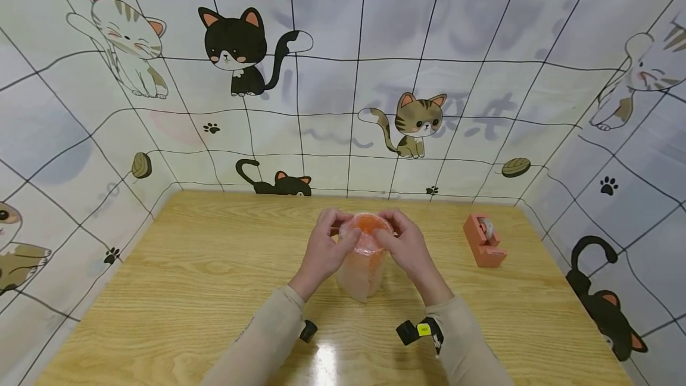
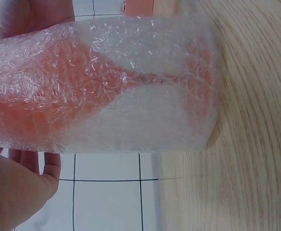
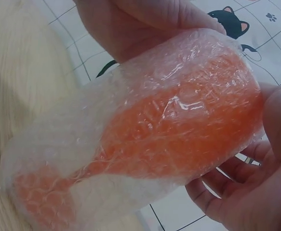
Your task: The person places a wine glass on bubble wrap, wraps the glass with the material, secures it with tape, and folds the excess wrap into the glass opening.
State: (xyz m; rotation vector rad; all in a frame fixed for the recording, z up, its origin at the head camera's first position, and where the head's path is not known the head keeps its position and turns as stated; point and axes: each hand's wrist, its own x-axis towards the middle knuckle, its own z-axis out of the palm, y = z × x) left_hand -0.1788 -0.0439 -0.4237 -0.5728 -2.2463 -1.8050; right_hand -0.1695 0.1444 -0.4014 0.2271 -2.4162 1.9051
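Observation:
An orange goblet (image 1: 367, 222) stands wrapped in clear bubble wrap (image 1: 356, 279) at the middle of the table. Through the film, the right wrist view shows its wide bowl (image 3: 169, 130), thin stem and flat foot. My left hand (image 1: 328, 244) grips the wrapped top from the left, thumb over the near rim. From the right, my right hand (image 1: 409, 244) holds the same rim, its thumb facing the other. The wrap reaches down past the foot in the left wrist view, its lower end (image 2: 203, 96) close to the wood.
A coral tape dispenser (image 1: 482, 242) with a roll of tape sits to the right on the wooden table (image 1: 225, 255). Behind the table hangs a white gridded cloth (image 1: 332, 88) printed with cats. Black wrist cameras (image 1: 408, 332) are strapped near both sleeves.

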